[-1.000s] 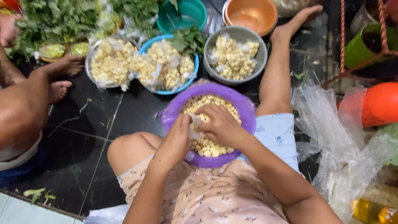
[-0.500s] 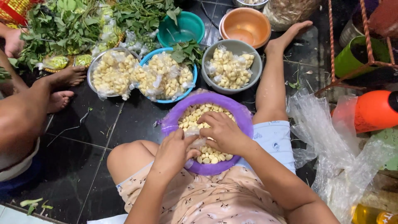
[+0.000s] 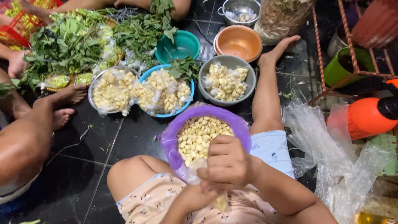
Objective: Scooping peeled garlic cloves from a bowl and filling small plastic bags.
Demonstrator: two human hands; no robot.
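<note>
I log a change — both hands now off the purple bowl (image 3: 174, 143), drawn to my lap; right hand (image 3: 226, 162) and left hand (image 3: 198, 196) pinching a small clear bag of garlic cloves (image 3: 217, 202) shut.

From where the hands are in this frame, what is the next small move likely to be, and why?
Probably twisting shut the small clear bag. Both hands, right hand over left hand, pinch it close to the body, and pale cloves already show in it. The purple bowl is still full, and filled bags lie in the grey bowl ahead.
</note>
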